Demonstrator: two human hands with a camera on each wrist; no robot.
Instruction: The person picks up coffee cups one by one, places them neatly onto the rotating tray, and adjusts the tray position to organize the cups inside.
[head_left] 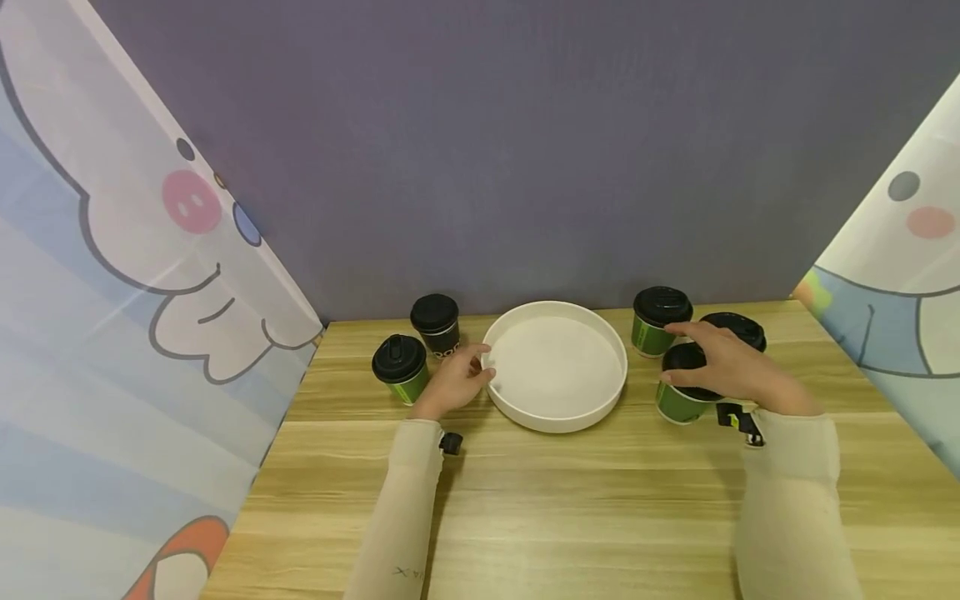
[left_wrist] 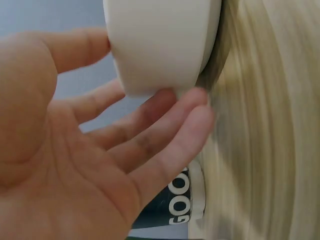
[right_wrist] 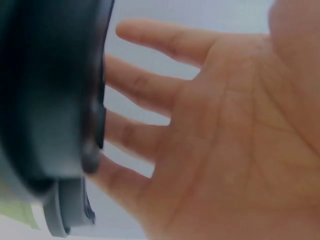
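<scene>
The left hand (head_left: pixel 452 382), loosely spread, touches the tray (head_left: pixel 555 367); the right hand (head_left: pixel 726 362), spread, is at a cup (head_left: pixel 677 407): seemingly a reach, next calling for fingers curled round it.

Cream sleeves (head_left: pixel 401 508), black wrist cameras (head_left: pixel 451 443)

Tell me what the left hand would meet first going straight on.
Most likely the tray: its rim lies right in front of the left hand, though whether they touch is hard to judge.
</scene>
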